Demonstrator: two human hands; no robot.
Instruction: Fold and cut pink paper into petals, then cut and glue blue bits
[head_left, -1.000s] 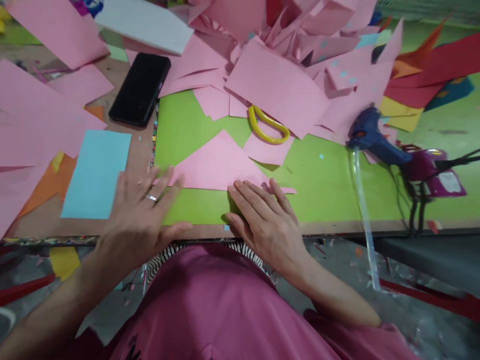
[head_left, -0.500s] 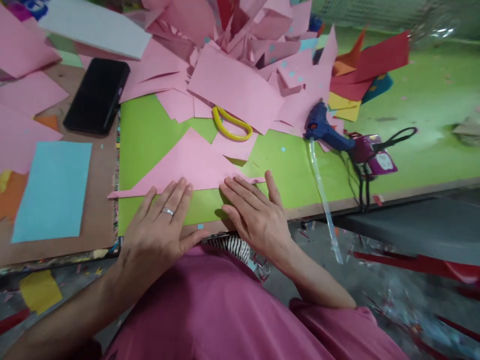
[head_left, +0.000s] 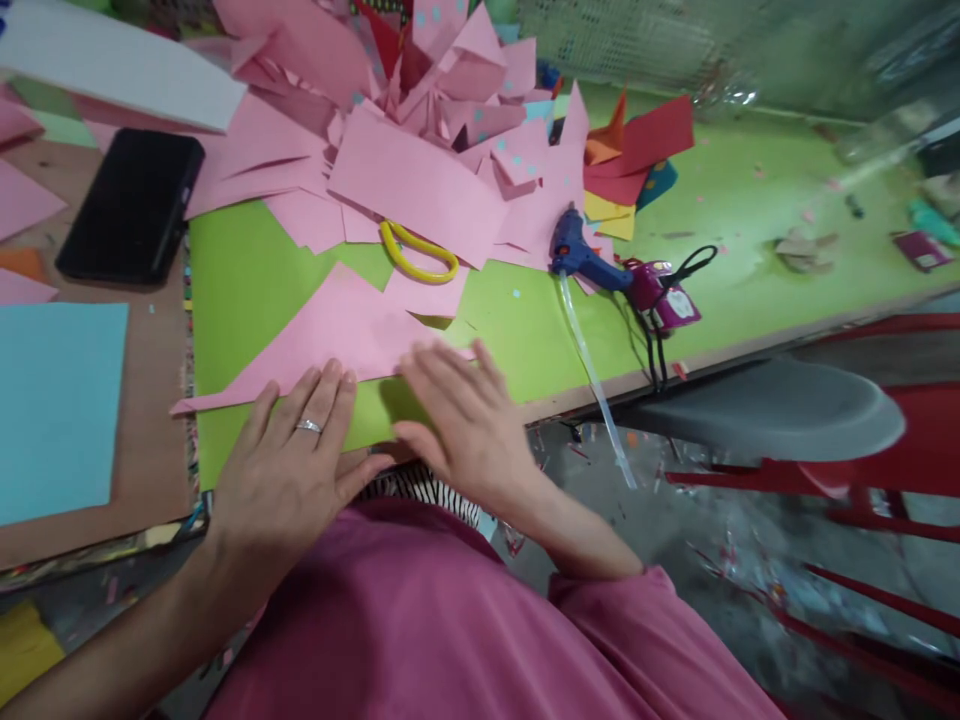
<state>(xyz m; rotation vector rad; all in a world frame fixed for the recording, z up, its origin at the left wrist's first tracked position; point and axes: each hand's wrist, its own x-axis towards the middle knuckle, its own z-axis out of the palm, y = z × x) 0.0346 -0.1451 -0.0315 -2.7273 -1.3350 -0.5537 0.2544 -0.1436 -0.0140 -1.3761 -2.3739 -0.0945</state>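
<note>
Both hands are lying flat and open on the worktop, neither grip closed around anything. The left hand, a ring showing on one finger, is pressing its fingertips down on the near edge of a pink paper triangle. The right hand is lying just beside it, palm down with fingers spread, and is covering the right end of that same edge; it is blurred, so I cannot tell exactly how it is touching.

The pink triangle is stretching out from under both sets of fingers, its long edge running leftwards past the left hand and its point aiming away from the person. It is resting on a green sheet.

Just beyond the triangle, yellow scissor handles are poking out from under a heap of pink paper offcuts. Off past the right hand, a blue glue gun is lying with a clear glue stick hanging over the worktop edge. Out beyond the left hand, a light blue sheet is lying flat, and farther back sits a black phone.
</note>
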